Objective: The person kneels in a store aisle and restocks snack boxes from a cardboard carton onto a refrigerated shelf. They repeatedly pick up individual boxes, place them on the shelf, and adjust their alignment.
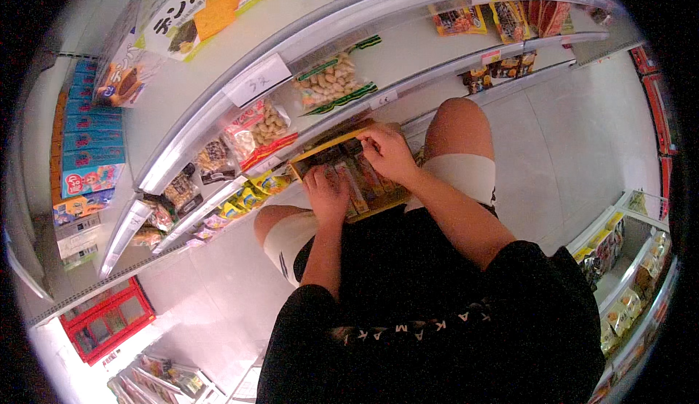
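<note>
Between my knees sits an open yellow-edged box [326, 148], close against the lower shelves. Several packets [357, 190] lie inside it in shadow; their kind is hard to make out. My left hand [327, 193] reaches over the box's left side, its fingers blurred and partly hidden. At the far right rim is my right hand [386, 151], fingers bent and thumb near the edge. Whether either hand grips anything cannot be told. Just beyond the box, a bag of peanuts [262, 131] with red edging leans on a shelf.
Shelf edges [180, 136] curve across in front. Another peanut bag [330, 79], small yellow snack packets [246, 196] and blue boxes [93, 147] stand on the shelves. A large snack carton [202, 10] is on top. Behind at right is another stocked shelf [628, 273]; red crates [112, 319] stand at lower left.
</note>
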Motion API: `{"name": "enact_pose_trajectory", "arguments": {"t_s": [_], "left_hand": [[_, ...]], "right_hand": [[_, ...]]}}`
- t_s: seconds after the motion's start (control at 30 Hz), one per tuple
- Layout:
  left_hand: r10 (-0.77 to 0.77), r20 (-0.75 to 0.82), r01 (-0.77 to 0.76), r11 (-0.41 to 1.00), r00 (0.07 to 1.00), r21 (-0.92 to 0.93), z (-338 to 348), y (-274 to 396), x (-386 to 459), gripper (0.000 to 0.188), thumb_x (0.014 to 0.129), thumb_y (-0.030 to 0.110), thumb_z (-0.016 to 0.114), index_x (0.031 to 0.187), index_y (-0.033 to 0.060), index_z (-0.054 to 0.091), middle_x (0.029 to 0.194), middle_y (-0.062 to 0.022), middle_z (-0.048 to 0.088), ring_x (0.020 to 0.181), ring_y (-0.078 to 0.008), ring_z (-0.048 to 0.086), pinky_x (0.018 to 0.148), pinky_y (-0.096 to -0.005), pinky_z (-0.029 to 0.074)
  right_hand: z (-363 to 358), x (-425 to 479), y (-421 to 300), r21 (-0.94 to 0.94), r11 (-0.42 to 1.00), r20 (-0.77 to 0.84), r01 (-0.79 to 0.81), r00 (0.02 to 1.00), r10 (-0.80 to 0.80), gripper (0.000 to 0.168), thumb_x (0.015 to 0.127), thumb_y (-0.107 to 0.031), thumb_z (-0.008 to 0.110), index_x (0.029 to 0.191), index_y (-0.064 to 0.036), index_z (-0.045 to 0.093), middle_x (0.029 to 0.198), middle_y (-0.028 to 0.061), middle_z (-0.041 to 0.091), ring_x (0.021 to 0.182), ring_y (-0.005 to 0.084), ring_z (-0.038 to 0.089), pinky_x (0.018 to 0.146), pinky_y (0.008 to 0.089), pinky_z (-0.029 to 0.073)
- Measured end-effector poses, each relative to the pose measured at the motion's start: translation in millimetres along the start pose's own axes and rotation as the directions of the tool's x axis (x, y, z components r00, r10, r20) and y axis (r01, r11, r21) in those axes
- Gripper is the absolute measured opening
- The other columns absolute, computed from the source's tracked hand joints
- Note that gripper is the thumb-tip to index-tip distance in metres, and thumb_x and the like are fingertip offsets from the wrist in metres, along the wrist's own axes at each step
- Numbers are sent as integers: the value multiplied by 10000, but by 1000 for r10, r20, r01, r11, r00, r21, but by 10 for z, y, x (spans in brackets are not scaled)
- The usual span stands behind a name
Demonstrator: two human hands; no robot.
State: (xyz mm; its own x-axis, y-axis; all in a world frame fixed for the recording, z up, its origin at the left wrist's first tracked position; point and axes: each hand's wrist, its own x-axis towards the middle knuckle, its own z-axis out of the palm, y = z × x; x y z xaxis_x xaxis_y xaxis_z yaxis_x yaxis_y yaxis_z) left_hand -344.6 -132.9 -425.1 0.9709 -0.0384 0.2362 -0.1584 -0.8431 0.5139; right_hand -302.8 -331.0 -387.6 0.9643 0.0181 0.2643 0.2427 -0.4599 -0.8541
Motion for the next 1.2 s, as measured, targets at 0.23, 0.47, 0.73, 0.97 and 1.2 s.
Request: {"name": "enact_pose_trajectory", "arguments": {"t_s": [0.23, 0.47, 0.73, 0.97, 1.2], "left_hand": [[-124, 141, 54, 905, 982, 422, 162, 148, 58, 663, 769, 410, 707, 1237, -12, 499, 1298, -219, 460, 1241, -455, 369, 1027, -547, 349], [-350, 367, 160, 874, 862, 458, 265, 326, 157, 753, 709, 456, 763, 1296, 81, 477, 1382, -200, 359, 1283, -426, 320, 956, -562, 415], [-245, 181, 138, 878, 953, 458, 371, 271, 2, 778, 714, 388, 776, 1332, 73, 425, 1442, -208, 303, 1271, -439, 337, 927, -571, 440], [-192, 220, 100, 923, 956, 371, 305, 136, 49, 650, 726, 309, 747, 1263, 53, 484, 1315, -203, 440, 1205, -427, 408, 943, -516, 434], [-234, 175, 286, 873, 956, -395, -459, 397, 174, 553, 745, 88, 714, 1239, 23, 473, 1199, -174, 521, 1122, -316, 524, 963, -431, 432]], "right_hand": [[47, 30, 176, 53, 993, 21, -103, 995, 102, 133, 848, -101, 597, 959, -34, 626, 853, 154, 649, 744, 306, 638, 667, 382, 511], [50, -6, 153, 107, 980, 83, -169, 983, 161, 132, 841, -122, 603, 948, -48, 629, 899, 179, 658, 799, 371, 640, 704, 444, 516], [-30, -5, 125, 124, 965, 107, -232, 970, 220, 161, 848, -116, 598, 978, -28, 633, 926, 169, 664, 800, 357, 649, 708, 430, 523], [-25, 0, 93, 155, 932, 193, -326, 936, 296, 153, 868, -123, 605, 977, -25, 646, 945, 155, 673, 800, 301, 660, 733, 370, 531], [78, 5, 243, 473, 747, 291, -466, 883, 367, 311, 906, -225, 638, 1167, -59, 600, 1089, 97, 657, 1017, 211, 609, 894, 344, 492]]}}
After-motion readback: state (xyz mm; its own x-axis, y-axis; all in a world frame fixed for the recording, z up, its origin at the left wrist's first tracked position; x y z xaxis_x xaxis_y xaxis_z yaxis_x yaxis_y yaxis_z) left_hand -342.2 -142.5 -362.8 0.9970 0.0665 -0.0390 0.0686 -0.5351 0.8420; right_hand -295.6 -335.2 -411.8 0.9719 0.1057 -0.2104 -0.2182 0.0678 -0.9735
